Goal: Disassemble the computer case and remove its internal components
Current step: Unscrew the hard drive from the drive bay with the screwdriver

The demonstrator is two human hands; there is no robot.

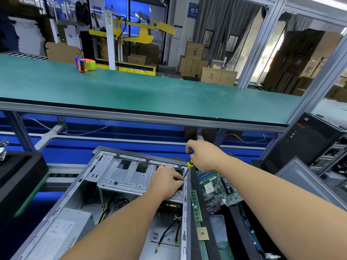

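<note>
An open grey computer case (pixel 78 186) lies on its side in front of me. Inside it are a silver drive cage (pixel 124 175), a power supply (pixel 62 233) at the lower left and loose cables (pixel 169 231). My right hand (pixel 204 156) grips a yellow-and-black screwdriver (pixel 189 166), whose shaft slants down to the cage's right end by the case rim. My left hand (pixel 166 182) rests there with curled fingers pinching around the screwdriver tip. What lies under those fingers is hidden.
A removed motherboard (pixel 217 188), memory sticks (pixel 196 205) and a CPU chip (pixel 202 233) lie right of the case. A black tower case (pixel 309 141) stands at the far right, a black tray (pixel 20 177) at the left. A tape dispenser (pixel 84 64) sits on the green shelf (pixel 150 94) above.
</note>
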